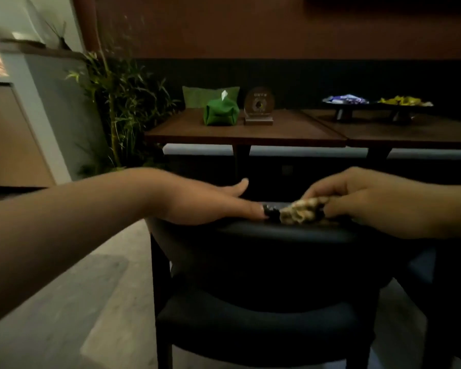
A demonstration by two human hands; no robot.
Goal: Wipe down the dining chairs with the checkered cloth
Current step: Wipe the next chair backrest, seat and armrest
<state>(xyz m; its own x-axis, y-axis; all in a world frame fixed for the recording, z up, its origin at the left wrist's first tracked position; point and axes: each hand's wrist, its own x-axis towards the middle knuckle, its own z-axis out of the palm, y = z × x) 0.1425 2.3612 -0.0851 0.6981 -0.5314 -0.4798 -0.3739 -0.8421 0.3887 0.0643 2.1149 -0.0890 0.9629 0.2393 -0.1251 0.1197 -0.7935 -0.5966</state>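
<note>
A dark padded dining chair [264, 262] stands right in front of me, its curved backrest facing me. The checkered cloth [296, 213], black and cream, lies bunched on the top edge of the backrest. My right hand [365, 201] grips the cloth from the right, fingers curled round it. My left hand [210, 203] rests flat on the top of the backrest at the left, fingers straight, fingertips touching the cloth's dark end and thumb lifted.
Behind the chair stand two wooden tables [250, 134]. On them are a green tissue pouch [220, 113], a round sign on a stand [258, 106] and two trays of wrapped snacks [375, 102]. A bamboo plant [117, 102] and a counter [19, 134] stand at the left.
</note>
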